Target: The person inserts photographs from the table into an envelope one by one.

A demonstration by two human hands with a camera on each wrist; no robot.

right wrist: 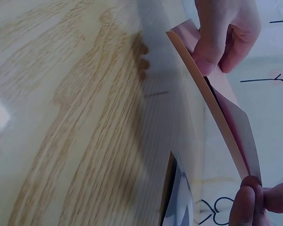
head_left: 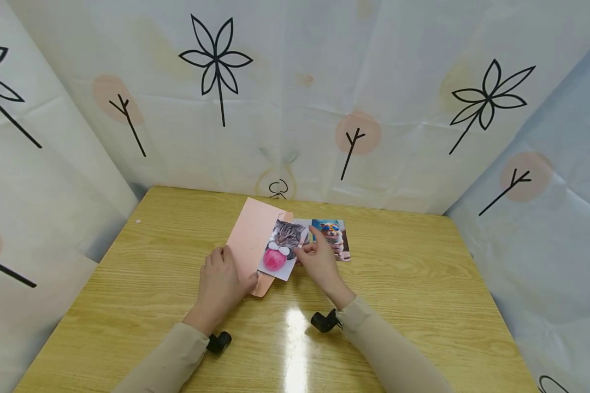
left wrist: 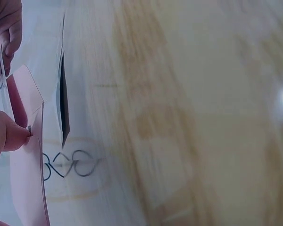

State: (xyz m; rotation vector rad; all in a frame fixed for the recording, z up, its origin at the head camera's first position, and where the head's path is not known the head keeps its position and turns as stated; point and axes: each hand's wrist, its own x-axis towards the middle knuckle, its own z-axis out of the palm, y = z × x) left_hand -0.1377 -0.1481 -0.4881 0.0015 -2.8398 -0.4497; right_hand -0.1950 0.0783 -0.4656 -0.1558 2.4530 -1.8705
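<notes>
A pale pink envelope [head_left: 251, 234] is held tilted above the wooden table by my left hand [head_left: 220, 281], its thumb over the lower part near the opening. Partly inside it is a photo card [head_left: 284, 240] of a grey cat with a pink ball. My right hand [head_left: 323, 266] pinches that card's right edge between thumb and fingers. In the right wrist view the card [right wrist: 245, 136] slants out of the envelope's mouth beside the orange-looking flap [right wrist: 212, 108]. Behind the right hand, another photo card [head_left: 336, 240] shows an animal in sunglasses; the hand partly covers it.
The wooden table [head_left: 408, 305] stands against a white cloth backdrop [head_left: 295, 109] printed with flowers and twigs. Black wrist cameras [head_left: 324, 322] hang below both sleeves. A tiny pale scrap [head_left: 137, 221] lies near the table's left edge.
</notes>
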